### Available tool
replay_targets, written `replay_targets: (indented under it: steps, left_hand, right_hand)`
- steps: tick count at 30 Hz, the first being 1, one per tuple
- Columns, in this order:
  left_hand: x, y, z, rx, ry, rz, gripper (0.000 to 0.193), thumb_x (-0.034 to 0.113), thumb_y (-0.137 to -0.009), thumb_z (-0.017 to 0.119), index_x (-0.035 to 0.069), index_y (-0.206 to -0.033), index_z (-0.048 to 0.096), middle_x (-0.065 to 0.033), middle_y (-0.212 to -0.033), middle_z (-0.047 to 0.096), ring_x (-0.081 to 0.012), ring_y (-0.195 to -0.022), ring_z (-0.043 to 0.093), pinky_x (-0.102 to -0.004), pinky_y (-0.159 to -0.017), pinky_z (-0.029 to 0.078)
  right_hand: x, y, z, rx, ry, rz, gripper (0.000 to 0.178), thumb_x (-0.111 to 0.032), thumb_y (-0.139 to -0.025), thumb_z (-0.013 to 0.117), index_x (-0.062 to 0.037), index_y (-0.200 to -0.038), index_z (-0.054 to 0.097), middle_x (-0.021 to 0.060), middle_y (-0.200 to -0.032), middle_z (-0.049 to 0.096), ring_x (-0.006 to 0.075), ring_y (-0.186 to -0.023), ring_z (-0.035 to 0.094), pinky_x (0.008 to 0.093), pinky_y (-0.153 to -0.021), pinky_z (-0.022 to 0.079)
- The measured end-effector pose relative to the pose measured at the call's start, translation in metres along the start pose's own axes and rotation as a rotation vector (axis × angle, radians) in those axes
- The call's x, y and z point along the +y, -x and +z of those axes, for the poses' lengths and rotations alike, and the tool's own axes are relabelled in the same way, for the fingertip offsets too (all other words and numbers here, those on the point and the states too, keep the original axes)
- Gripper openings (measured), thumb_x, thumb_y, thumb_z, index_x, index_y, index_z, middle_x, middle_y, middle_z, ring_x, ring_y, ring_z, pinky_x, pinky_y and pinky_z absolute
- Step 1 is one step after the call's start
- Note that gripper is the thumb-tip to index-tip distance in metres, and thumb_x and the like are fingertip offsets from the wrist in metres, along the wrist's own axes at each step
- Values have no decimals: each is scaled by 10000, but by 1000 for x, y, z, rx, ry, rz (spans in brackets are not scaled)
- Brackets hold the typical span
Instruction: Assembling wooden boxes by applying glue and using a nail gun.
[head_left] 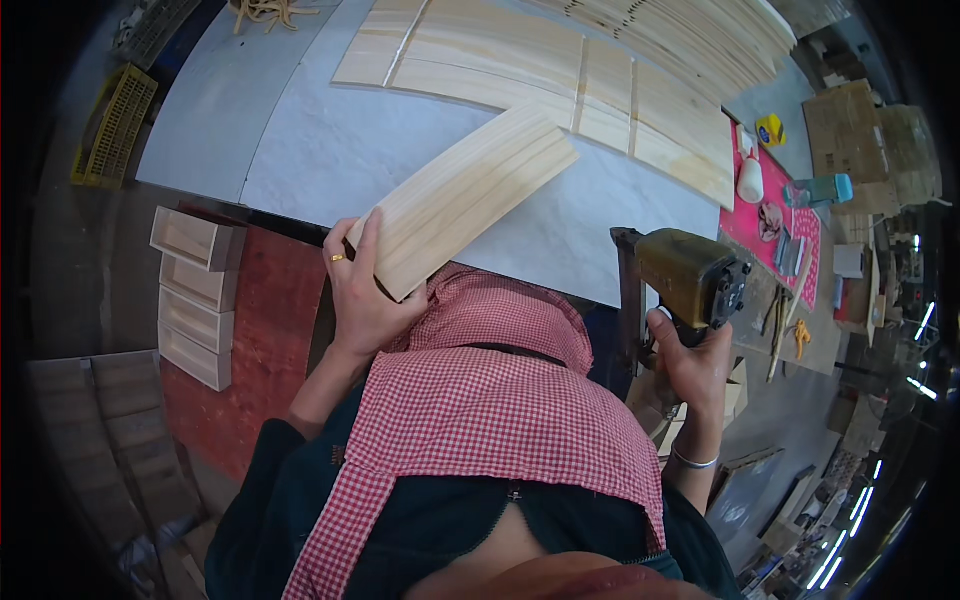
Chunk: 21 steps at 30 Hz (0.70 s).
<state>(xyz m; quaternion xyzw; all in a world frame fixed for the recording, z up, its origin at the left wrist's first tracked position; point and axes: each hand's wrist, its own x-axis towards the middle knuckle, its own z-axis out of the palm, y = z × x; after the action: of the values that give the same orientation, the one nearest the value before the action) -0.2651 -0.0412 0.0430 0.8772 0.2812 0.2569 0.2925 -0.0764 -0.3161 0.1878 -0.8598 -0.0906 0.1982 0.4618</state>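
My left hand (362, 290), with a ring on one finger, grips the near left end of a long, pale wooden box (475, 200). The box is tilted over the front edge of the table, its far end pointing up and to the right. Its inside is turned out of sight. On the right, my right hand (695, 362) is wrapped round the handle of a nail gun (685, 275) with a worn brownish body. The gun's nose stands near the table's front edge, apart from the box.
Grooved wooden panels (480, 60) lie across the back of the white table (310, 140). At the right, a white bottle (750, 180) and small tools lie on a pink cloth (745, 225). Small open wooden boxes (195, 335) sit on a red board (270, 360) at the left.
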Motion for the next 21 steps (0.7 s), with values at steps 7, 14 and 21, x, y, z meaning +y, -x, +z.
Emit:
replay_targets:
  steps: [7,14,21]
  left_hand:
    - [41,-10,25,-135,-25,-53,898,236,-675,812,2,-1449,423,-232,-1322,362,-401,-1144,412,-499,-1024,386]
    - [61,-41,58,-506,388,25,731,271,-815,765,-36,-1402,457,-232,-1344,395,-337,-1109,536,-409,-926,502]
    - [89,-91,117,-504,599,-35,545,219,-867,719,-32,-1309,521,-219,-1275,484,-247,-815,650,-338,-744,574]
  right_hand:
    - [25,-6,-13,24,-26,-35,206,-22,-841,756,56,-1010,667,39,-717,652,99,-555,525,242,-489,420]
    - [28,-3,-31,33,111,141,212,-31,-839,762,47,-1014,672,43,-750,661,97,-564,532,237,-494,423]
    - [61,26,-61,177,167,57,201,-57,-837,768,37,-987,672,42,-754,663,103,-556,533,243,-500,425]
